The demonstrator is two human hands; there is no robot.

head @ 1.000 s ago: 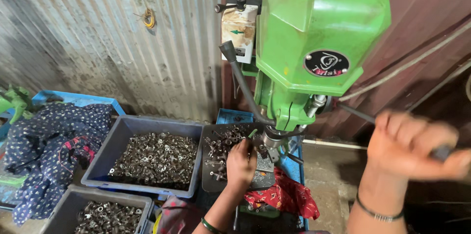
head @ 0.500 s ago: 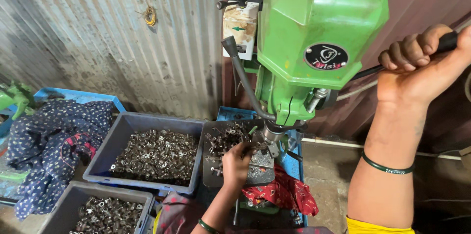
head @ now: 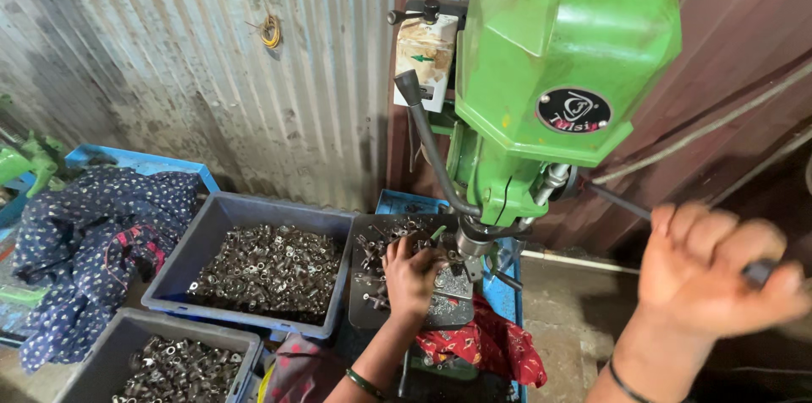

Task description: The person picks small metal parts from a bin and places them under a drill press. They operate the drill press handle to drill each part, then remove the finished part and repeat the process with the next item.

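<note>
Seen from the head camera, a green drill press stands before a corrugated metal wall, and the left hand lies palm down with fingers curled on small metal parts on the machine's table, under the spindle. The right hand, blurred, is closed in a fist around the dark feed lever at the right. Left of the machine, grey bins hold small metal pieces, beside a dark patterned cloth.

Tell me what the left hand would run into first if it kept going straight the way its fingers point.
Most likely the drill spindle: the left hand rests on the metal work table, fingers aimed up-right toward it. Depth is unclear.
</note>
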